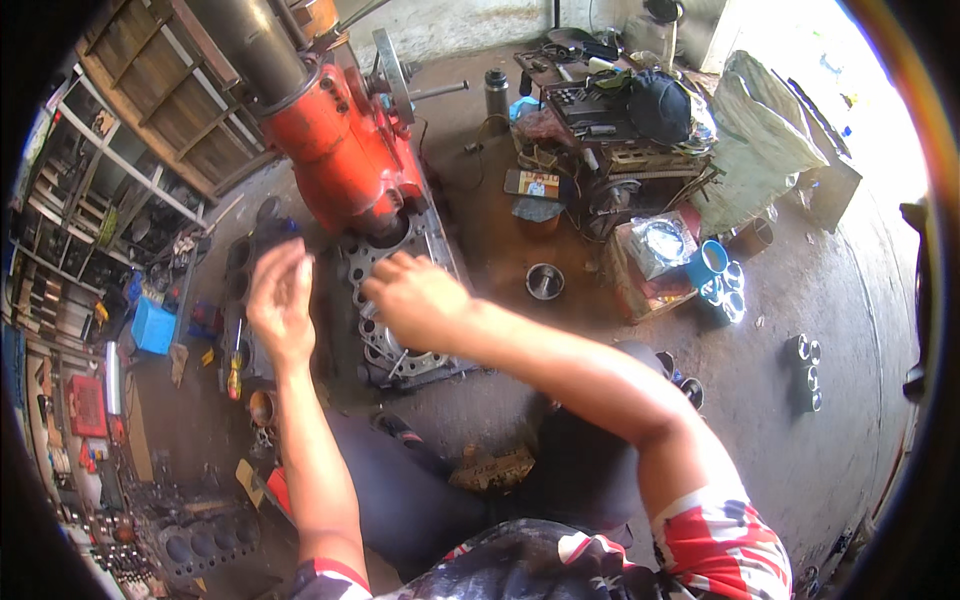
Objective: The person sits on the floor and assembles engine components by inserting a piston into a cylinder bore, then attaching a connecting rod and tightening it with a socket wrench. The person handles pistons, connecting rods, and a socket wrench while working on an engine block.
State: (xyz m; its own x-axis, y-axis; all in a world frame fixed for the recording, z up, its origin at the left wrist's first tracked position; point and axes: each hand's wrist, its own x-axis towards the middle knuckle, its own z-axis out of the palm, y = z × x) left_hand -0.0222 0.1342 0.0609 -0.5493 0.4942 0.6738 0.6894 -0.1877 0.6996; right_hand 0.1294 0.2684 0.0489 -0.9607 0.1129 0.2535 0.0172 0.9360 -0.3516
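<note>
An engine block (433, 240) with round bores lies before me, under the head of a red boring machine (340, 150). Beside the block's left edge is my left hand (281, 308), raised with its fingers stretched upward and nothing visible in it. My right hand (418, 305) is over the near half of the block, its fingers curled in and pointing left. Whatever those fingers may hold is hidden. Just below the right hand, a thin metal rod (399, 362) shows at a near bore.
A screwdriver (235, 372) is left of the block. Rightward stand a metal cup-like part (545, 282), a phone (532, 184), a box with a blue mug (707, 262), and metal cylinders (812, 372). A cluttered tool table (600, 110) is behind; another block (205, 545) sits lower left.
</note>
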